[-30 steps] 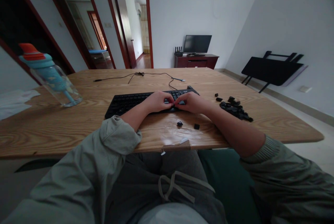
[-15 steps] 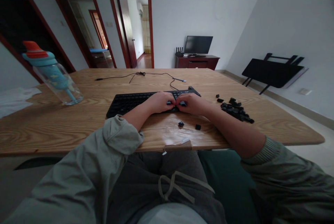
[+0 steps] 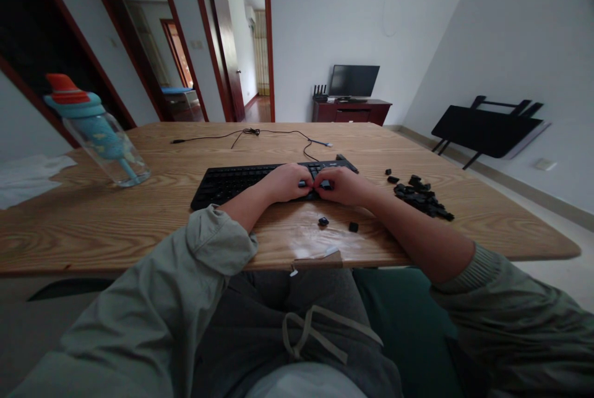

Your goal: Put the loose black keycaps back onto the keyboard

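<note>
A black keyboard [image 3: 223,186] lies on the wooden table in front of me. Over its right part, my left hand [image 3: 291,182] and my right hand [image 3: 342,186] meet, fingertips close together and curled down onto the keys. Both hands are closed, and whatever sits between the fingers is too small and hidden to make out. Two loose black keycaps lie nearer to me: one keycap [image 3: 323,221] below the hands and another keycap [image 3: 353,226] a little to its right. A pile of black keycaps [image 3: 422,199] rests beyond my right forearm.
A clear water bottle [image 3: 104,138] with a red and blue lid stands at the left, beside white tissues [image 3: 30,180]. A black cable [image 3: 273,132] runs across the table behind the keyboard. Brown tape [image 3: 320,260] covers part of the table's near edge [image 3: 185,267].
The view has shifted very slightly. Both hands stay in the same place on the keyboard, and the loose keycaps have not moved.
</note>
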Tool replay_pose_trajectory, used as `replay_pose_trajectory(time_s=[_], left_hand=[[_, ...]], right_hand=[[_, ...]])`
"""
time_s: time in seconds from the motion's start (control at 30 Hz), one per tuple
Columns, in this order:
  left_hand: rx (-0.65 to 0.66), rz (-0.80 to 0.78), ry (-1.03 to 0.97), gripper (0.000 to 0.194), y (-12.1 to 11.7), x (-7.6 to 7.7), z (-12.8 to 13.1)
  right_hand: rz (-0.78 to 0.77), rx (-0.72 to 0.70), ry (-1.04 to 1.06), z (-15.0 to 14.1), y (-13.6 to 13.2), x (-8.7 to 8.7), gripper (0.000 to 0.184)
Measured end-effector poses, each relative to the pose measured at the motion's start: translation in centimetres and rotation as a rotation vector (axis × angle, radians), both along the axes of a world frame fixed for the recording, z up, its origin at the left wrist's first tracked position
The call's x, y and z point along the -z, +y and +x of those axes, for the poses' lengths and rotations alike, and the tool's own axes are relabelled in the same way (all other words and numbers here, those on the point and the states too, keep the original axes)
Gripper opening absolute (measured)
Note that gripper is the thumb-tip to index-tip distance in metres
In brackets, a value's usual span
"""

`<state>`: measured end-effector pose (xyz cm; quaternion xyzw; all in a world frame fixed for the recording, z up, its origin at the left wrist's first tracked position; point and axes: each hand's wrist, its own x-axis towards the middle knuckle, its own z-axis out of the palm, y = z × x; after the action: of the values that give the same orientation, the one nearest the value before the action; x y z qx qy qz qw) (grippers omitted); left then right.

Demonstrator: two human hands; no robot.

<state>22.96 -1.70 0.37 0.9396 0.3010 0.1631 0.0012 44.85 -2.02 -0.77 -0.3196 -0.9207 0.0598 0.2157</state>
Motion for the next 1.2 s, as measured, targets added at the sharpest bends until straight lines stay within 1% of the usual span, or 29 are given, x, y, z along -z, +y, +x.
replay_pose_trajectory(time_s=[0.13,0.23,0.37,0.5,0.7,0.9,1.07,1.2], left_hand=[[-0.019,0.02,0.014,0.018,-0.1,0.0,0.1],[-0.023,0.011,0.024,0.017,-0.2,-0.2,0.0],[-0.005,-0.023,0.006,0.016,-0.2,-0.5,-0.2],[0.015,-0.029,0.003,0.018,-0.4,-0.6,-0.2],[-0.022,0.026,0.021,0.019,-0.2,-0.3,-0.1],[0.001,0.049,0.031,0.021,-0.3,-0.5,-0.2],[0.049,0.114,0.122,0.024,-0.9,-0.9,0.1],[-0.018,0.172,0.177,0.023,-1.4,-1.1,0.8]], right_hand=[[-0.024,-0.007,0.046,0.1,0.4,0.3,0.017],[-0.031,0.0,0.073,0.2,0.5,0.5,0.018],[-0.044,0.009,0.075,0.3,0.4,0.5,0.022],[-0.066,0.018,0.073,0.3,0.4,0.4,0.021],[-0.076,0.028,0.09,0.2,0.5,0.5,0.019],[-0.078,0.015,0.052,0.2,0.4,0.3,0.02],[-0.028,-0.028,0.007,0.4,0.4,0.0,0.02],[-0.002,-0.026,-0.055,0.4,0.5,-0.2,0.022]])
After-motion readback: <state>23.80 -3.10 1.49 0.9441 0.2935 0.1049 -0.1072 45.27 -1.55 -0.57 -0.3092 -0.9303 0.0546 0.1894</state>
